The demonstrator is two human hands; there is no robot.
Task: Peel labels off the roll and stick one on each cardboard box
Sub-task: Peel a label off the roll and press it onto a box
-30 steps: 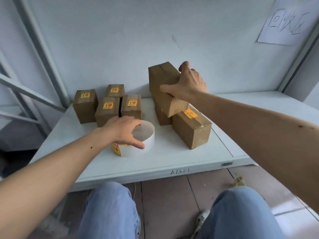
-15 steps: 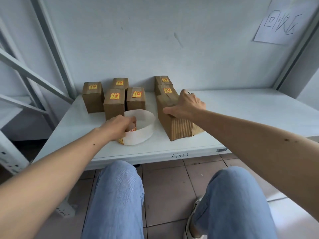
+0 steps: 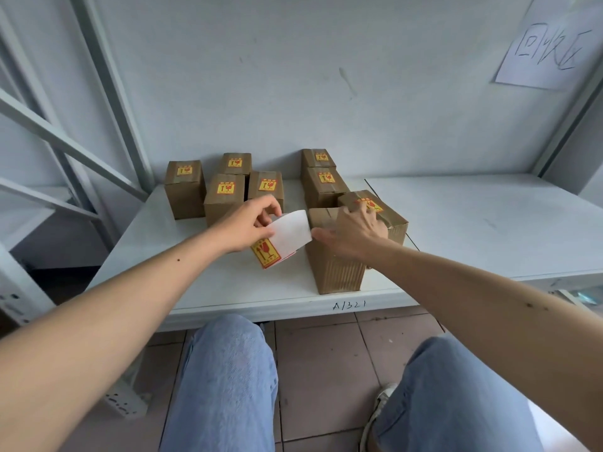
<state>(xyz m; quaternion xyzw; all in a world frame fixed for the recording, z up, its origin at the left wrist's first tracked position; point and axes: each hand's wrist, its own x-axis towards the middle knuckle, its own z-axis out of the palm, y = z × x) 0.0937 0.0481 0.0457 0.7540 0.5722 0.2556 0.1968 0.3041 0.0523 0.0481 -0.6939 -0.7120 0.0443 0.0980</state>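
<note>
Left hand [image 3: 243,228] now lifts the white label roll [image 3: 287,238] off the pale shelf [image 3: 228,282], pinching it; right hand [image 3: 355,231], open, has set down the unlabelled brown cardboard box [image 3: 336,269], next for a sticker.

My arms are bare to the edge of view, no sleeves, no watch, no rings on my left hand [image 3: 243,228] or right hand [image 3: 354,231]; I wear light blue jeans [image 3: 225,383]; a pale sneaker [image 3: 375,415] shows by my right knee.
</note>
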